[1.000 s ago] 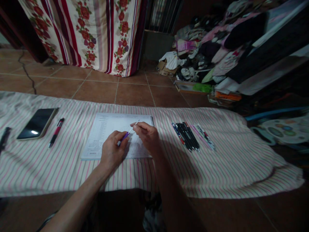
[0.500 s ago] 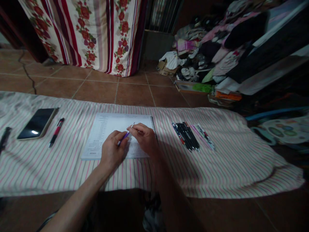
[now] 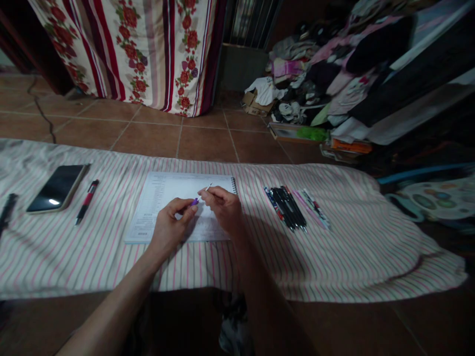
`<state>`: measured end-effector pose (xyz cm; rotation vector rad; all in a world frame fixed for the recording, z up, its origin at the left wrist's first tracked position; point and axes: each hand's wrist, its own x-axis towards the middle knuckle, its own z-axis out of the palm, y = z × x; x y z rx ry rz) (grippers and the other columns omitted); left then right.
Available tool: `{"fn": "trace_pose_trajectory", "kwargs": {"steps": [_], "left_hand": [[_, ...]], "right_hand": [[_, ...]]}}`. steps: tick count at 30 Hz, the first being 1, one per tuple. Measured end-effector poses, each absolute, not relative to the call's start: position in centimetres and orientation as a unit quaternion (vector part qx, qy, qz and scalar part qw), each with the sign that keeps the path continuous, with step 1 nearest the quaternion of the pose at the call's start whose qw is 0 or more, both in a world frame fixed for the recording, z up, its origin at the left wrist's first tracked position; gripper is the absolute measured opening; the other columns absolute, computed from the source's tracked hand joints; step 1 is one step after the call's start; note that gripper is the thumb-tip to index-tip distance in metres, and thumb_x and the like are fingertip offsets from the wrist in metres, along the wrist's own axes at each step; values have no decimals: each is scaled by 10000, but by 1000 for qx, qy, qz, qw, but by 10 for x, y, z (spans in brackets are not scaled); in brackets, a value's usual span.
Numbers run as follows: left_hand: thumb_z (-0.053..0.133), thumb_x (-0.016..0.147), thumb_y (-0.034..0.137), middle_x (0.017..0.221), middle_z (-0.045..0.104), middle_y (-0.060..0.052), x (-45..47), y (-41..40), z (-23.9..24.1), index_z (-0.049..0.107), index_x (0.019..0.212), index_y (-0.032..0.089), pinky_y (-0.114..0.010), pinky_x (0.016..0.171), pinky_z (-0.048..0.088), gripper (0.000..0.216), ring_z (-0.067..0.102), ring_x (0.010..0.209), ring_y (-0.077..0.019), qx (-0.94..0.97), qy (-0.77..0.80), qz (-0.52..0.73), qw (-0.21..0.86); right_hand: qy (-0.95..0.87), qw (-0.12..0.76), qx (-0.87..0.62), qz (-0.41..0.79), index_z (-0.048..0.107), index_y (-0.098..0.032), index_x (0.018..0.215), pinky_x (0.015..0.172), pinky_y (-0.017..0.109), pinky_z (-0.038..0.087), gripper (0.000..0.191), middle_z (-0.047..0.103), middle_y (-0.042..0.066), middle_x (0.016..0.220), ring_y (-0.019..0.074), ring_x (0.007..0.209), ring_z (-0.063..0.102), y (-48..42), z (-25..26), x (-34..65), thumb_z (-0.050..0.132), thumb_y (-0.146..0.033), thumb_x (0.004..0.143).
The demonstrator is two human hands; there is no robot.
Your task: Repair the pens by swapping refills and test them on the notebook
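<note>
Over a spiral notebook [image 3: 181, 185] my two hands are close together. My left hand [image 3: 172, 222] pinches a purple pen piece [image 3: 195, 201] between thumb and fingertips; most of it is hidden by the fingers. In my right hand [image 3: 224, 205] a thin white pen piece [image 3: 209, 187] is pinched, its tip pointing up and away. The two pieces come very near each other between the fingertips; whether they are joined I cannot tell. Printed text runs along the notebook's left side, and its wire coil is on the right.
A bundle of black pens [image 3: 287, 207] lies right of the notebook, beside a pink pen [image 3: 304, 205]. To the left are a red-and-black pen [image 3: 87, 202] and a phone [image 3: 58, 188]. All rest on a striped cloth [image 3: 352, 237]. Clothes [image 3: 326, 74] are heaped beyond.
The purple piece has slipped lower into my left fingers, showing less of its length. My right hand has shifted slightly right, and more of the white piece shows.
</note>
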<state>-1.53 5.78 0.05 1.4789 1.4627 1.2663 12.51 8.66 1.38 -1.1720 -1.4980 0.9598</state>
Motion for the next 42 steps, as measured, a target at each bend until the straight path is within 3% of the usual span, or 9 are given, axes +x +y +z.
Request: {"fn": "trace_pose_trajectory", "kwargs": {"steps": [8,17,23,34,42], "left_hand": [[661,688,335,720,677,-15,-15,56,5,734,802,185,-285,662,477,202,572,670,-140,541,543,477,431],[773,576,444,710,718,-54,-11,54,8,743,860,153,-320,656,524,407,638,641,-163,432,536,464,558],[796,558,419,670,704,-33,-9,51,14,737,850,153,-282,624,516,400,643,618,-144,391,528,459,599],[759,568,316,719,704,-11,-11,58,2,718,771,168,-271,667,488,255,597,651,-124,452,539,484,520],[703,628,315,604,560,42,-11,58,0,638,718,174,-223,579,421,180,503,574,-92,517,549,479,449]], "right_hand": [[-626,479,-478,387,675,-187,736,629,235,436,218,651,24,737,134,703,583,86,13,126,583,-376,792],[-621,475,-490,384,657,-189,704,598,224,429,226,637,9,697,127,666,577,87,15,127,582,-389,776],[-630,472,-487,378,656,-188,703,593,225,425,217,624,6,678,125,650,568,87,13,127,584,-377,783],[-670,480,-475,309,667,-197,706,654,242,435,173,641,29,746,134,704,593,84,18,128,583,-305,812],[-659,492,-485,299,660,-189,698,607,222,426,149,626,3,717,112,649,573,85,13,125,619,-303,785]]}}
